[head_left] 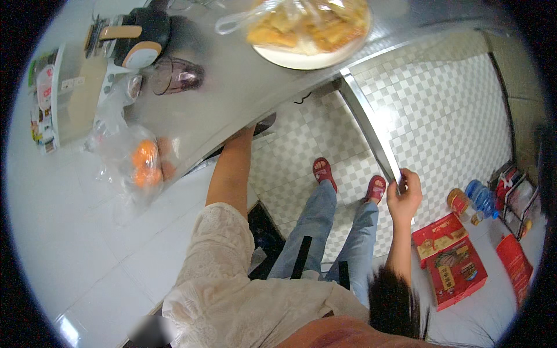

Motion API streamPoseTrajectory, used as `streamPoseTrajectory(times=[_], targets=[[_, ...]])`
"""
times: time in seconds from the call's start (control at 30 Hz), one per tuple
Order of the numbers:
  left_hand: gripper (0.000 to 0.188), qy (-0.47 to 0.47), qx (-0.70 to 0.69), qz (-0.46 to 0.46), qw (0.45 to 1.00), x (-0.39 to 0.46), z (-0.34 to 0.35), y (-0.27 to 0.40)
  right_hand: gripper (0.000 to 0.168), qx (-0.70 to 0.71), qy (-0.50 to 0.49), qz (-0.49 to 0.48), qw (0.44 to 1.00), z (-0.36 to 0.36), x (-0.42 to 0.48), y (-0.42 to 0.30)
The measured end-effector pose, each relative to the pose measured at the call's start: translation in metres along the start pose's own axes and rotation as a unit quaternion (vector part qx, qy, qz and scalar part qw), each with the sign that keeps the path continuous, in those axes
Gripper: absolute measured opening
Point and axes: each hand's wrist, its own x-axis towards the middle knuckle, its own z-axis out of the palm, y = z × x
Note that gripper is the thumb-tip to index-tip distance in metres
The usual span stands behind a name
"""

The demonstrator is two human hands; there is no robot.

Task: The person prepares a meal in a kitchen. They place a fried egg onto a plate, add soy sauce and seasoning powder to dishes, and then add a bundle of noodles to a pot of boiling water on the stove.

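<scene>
With its fingers around the free edge of an open cabinet door, my right hand stands out from the counter. The door shows a shiny metal edge. My left forearm reaches under the grey countertop; the left hand is hidden there. A white plate near the counter's front edge bears golden-brown food, partly covered by a clear plastic bag. A tinted glass lies on the counter. Left of my forearm, orange fruits sit in a clear plastic bag.
A black appliance with light-brown handles stands at the back left. On the floor at right are red boxes, a blue plastic bottle, a bottle with an amber label and a wire rack. My feet stand on checkered tiles.
</scene>
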Motion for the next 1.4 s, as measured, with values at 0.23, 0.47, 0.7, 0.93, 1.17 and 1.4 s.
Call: streamPoseTrajectory(times=[0.23,0.47,0.7,0.93,1.17,1.4], targets=[[0.039,0.009,-0.03,0.025,0.999,-0.008,0.003,-0.005,0.025,-0.05,-0.024,0.007,0.998,0.003,0.001,0.0],[0.038,0.011,-0.043,0.045,0.998,-0.012,0.004,-0.01,0.024,-0.068,-0.051,-0.012,0.996,-0.001,0.006,0.005],[0.037,0.017,-0.041,0.064,0.997,-0.015,0.005,-0.012,0.024,-0.05,-0.056,0.016,0.997,-0.004,0.01,0.012],[0.036,0.027,-0.014,0.106,0.994,-0.018,0.007,-0.012,0.024,-0.077,-0.048,-0.016,0.996,-0.004,0.008,0.007],[0.035,0.041,0.03,0.151,0.987,-0.007,0.011,-0.011,0.025,-0.075,-0.061,-0.011,0.995,-0.005,0.012,0.003],[0.034,0.047,0.051,0.171,0.983,0.002,0.01,-0.008,0.027,-0.066,-0.05,-0.048,0.995,-0.004,0.014,0.005]])
